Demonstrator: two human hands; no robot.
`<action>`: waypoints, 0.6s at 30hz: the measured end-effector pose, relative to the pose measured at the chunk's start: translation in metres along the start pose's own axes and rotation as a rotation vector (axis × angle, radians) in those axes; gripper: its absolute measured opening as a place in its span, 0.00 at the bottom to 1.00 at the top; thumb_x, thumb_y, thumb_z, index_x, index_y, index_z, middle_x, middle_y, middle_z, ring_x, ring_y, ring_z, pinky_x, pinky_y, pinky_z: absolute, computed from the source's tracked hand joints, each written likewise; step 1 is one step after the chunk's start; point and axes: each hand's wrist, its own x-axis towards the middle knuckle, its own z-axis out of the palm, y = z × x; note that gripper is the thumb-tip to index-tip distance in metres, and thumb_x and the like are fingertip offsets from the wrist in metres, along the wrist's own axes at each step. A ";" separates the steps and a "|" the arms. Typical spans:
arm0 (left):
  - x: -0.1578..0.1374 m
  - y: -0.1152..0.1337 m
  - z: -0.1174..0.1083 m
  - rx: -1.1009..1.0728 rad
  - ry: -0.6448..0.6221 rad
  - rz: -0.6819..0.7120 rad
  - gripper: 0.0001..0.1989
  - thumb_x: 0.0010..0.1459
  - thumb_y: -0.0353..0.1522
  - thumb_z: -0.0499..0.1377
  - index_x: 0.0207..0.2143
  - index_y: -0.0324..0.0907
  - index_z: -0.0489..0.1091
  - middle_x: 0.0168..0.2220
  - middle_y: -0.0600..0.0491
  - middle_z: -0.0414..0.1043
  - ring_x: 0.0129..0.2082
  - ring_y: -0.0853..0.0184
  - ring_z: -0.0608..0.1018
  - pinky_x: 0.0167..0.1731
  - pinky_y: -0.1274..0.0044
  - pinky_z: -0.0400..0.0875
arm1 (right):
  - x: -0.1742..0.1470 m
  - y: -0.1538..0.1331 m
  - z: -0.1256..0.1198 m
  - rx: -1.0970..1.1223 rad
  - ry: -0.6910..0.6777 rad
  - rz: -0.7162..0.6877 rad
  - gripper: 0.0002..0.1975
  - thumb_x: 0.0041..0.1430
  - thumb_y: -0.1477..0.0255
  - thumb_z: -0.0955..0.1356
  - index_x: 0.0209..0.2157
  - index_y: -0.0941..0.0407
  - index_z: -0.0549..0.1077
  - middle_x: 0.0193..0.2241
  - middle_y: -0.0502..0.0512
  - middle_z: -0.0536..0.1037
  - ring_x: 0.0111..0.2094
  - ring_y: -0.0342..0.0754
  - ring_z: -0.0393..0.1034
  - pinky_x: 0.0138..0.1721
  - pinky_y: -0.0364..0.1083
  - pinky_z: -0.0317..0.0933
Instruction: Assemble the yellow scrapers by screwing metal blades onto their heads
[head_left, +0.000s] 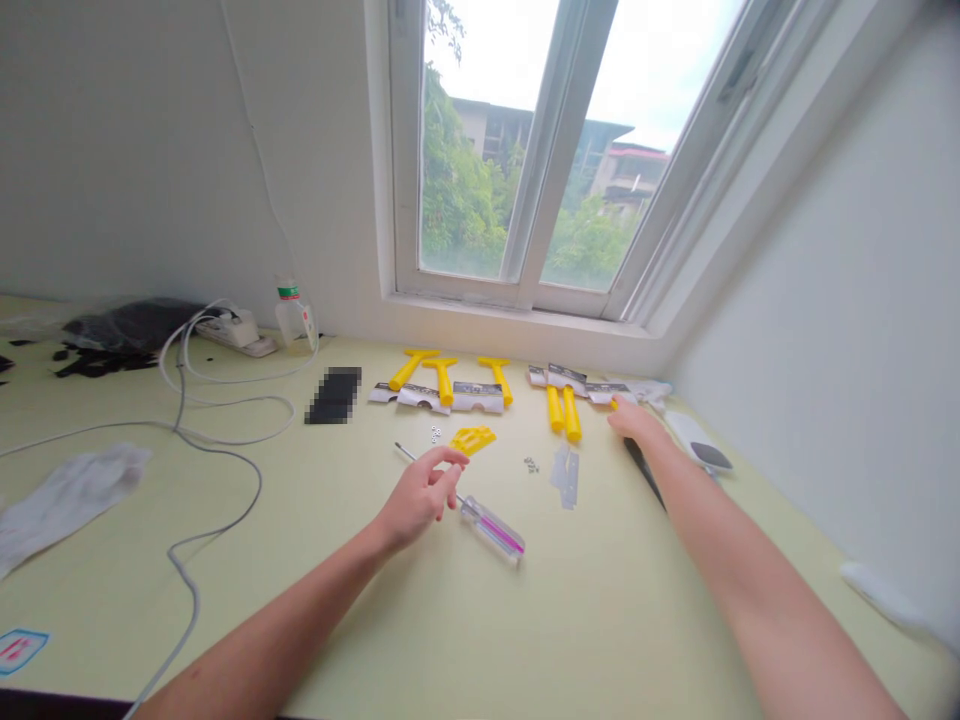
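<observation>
A pale table [585, 620] is standing beneath a window [551, 150]; positions below are being given relative to the screwdriver [491, 527].

The screwdriver is lying flat, its long axis running diagonally: the tip is pointing away and to the left, while the clear handle is pointing nearer and to the right.

The left hand [420, 497] is the nearer of the two. It is crossing above the middle of the shaft. Its fingers [452, 456] are bending loosely and are pointing away and to the right. Whether they are pinching, touching or only hovering over the shaft cannot be told from this view. From these fingers, the handle is lying nearer and to the right, and the tip is showing on the far left side of the hand.

The right hand [634, 422] is lying well apart, beyond the screwdriver and to its right. Its fingers are meeting a yellow part [613, 404], of which only a small end is showing; a pinch cannot be confirmed. A black strip [643, 470] is lying under the wrist.

Yellow plates [472, 440] are lying beyond the screwdriver, just past the left fingers. Three scrapers [442, 380] are lying farther beyond. Two yellow handles [572, 413] are lying beyond the screwdriver and to its right; thin plates [570, 480] are lying nearer, on that same side, with small metal pieces [531, 465] close by.
</observation>
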 end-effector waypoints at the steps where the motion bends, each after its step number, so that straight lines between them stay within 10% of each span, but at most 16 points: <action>1: 0.000 0.001 0.000 0.004 0.000 -0.001 0.16 0.60 0.41 0.54 0.43 0.39 0.68 0.29 0.52 0.68 0.23 0.71 0.71 0.19 0.80 0.62 | 0.000 0.001 -0.001 -0.002 0.000 0.013 0.31 0.53 0.71 0.65 0.61 0.55 0.63 0.51 0.69 0.73 0.50 0.62 0.71 0.46 0.56 0.65; 18: -0.004 0.007 0.002 0.023 -0.005 -0.001 0.16 0.60 0.41 0.54 0.42 0.39 0.69 0.24 0.54 0.66 0.23 0.69 0.70 0.19 0.80 0.62 | -0.007 -0.061 0.006 0.126 0.066 -0.156 0.35 0.59 0.70 0.59 0.67 0.58 0.48 0.51 0.70 0.73 0.49 0.62 0.72 0.47 0.55 0.65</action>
